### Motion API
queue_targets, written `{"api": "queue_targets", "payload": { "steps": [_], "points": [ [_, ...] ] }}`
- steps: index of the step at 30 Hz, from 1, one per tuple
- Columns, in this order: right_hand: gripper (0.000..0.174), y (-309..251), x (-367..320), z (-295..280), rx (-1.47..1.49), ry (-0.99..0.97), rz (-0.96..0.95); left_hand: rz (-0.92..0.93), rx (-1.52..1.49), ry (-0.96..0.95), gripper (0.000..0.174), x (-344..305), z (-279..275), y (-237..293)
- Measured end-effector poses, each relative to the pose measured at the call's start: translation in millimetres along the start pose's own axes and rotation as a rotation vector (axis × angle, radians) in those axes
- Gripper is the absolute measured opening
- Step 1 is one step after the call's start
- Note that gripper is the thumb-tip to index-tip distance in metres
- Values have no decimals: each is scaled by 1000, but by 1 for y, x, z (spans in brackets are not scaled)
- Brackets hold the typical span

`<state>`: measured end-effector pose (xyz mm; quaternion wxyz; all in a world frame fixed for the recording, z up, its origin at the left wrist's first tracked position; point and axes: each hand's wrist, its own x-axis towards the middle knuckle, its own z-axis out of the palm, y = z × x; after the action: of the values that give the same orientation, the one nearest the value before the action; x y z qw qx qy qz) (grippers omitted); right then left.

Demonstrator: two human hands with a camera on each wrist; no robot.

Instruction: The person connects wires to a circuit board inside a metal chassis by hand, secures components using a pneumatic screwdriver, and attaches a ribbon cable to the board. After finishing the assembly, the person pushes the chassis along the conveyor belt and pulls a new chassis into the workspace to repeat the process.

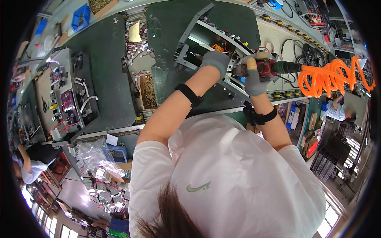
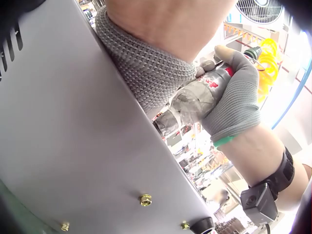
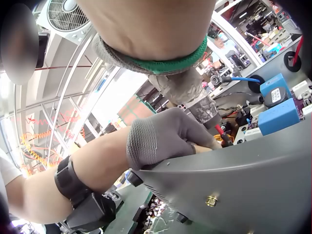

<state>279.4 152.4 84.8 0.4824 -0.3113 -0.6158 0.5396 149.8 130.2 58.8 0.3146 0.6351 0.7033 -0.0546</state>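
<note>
Table (image 1: 113, 79): dark green on top, it runs across the head view from your 9 to your 2 o'clock, with 12 at the top edge.
Gray case (image 2: 97, 117): the piece you are working on stands open on the table between 12 and 1 o'clock, with blue components (image 3: 279, 117) showing inside it.
Second open unit (image 1: 65, 97): it sits on the table at your 9 o'clock, well apart from your hands.
Orange hose (image 1: 329, 77): coiled between 2 and 3 o'clock, it leads to the dark green collar (image 1: 287, 67) at the rear of your tool.
Black cables (image 1: 308, 55): bundled at 2 o'clock, near the hose.
Red driver (image 1: 269, 69): at 2 o'clock, just beside the gray case, nose pointing toward 9; whether its tip touches anything, you cannot tell from here.
Your right hand (image 1: 256, 79): gray-gloved, at 2 o'clock, its fingers wrapped around the red driver.
Your left hand (image 1: 215, 61): gray-gloved, at 1 o'clock, laid over the edge of the gray case near the driver's nose; its fingertips are hidden, so I cannot tell whether they grasp anything.
Brass-colored parts (image 1: 149, 91): heaped at 10 o'clock.
Yellow note (image 1: 135, 32): at 11 o'clock, lying among loose connectors.
Gold screw (image 2: 146, 200): set in the case's gray panel, toward 6 o'clock in the left wrist view.
</note>
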Motion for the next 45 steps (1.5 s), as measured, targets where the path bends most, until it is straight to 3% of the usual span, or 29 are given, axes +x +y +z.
{"api": "queue_targets", "payload": {
  "steps": [3, 10, 15, 17, 23, 25, 27, 28, 29, 31, 33, 35, 37, 39, 42, 44, 45],
  "points": [
    [29, 2, -1, -4, 69, -15, 61, -1, -35, -12, 21, -2, -2, 0],
    [28, 4, -7, 3, -4, -29, -62, 6, -44, 7, 21, -5, 1, -2],
    [32, 11, -9, -1, 33, -10, 12, 92, -33, -19, 24, -5, 4, -6],
    [34, 10, -6, -1, -18, -45, -81, 118, -7, 4, 26, -9, 1, -6],
    [29, 10, -8, 3, 82, -30, -33, 84, -45, 20, 25, 2, 9, -7],
    [30, 8, -8, 4, 53, -96, -108, 63, -44, 54, 24, -1, 9, -4],
    [33, 21, -9, -1, -132, -10, -199, 48, -35, 93, 23, -12, 13, -4],
    [36, 15, -5, -2, -223, -72, -234, 89, -167, 357, 21, -22, 16, -6],
    [34, 4, -13, 0, -58, -13, -43, 134, -282, 626, 20, -33, 17, -13],
    [27, 7, -13, -9, 29, 55, 35, 124, -357, 1095, 18, -56, 25, -38],
    [24, -11, -10, -10, 41, 105, -59, -96, -649, 1174, 18, -83, 37, -70],
    [17, -32, -10, -12, 190, 115, -89, -392, -741, 1227, 21, -96, 72, -113],
    [11, -49, -13, -16, 226, 127, -32, -602, -508, 1147, 25, -92, 141, -164],
    [9, -52, -17, -21, 215, 81, -84, -594, -448, 820, 29, -95, 180, -192],
    [9, -54, -32, -34, 281, 91, 77, -610, -645, 768, 30, -115, 179, -183],
    [10, -56, -39, -36, 213, 81, 7, -635, -660, 495, 30, -123, 164, -178],
    [11, -62, -40, -37, 134, 64, -52, -626, -659, 496, 30, -119, 172, -181]
  ]
}}
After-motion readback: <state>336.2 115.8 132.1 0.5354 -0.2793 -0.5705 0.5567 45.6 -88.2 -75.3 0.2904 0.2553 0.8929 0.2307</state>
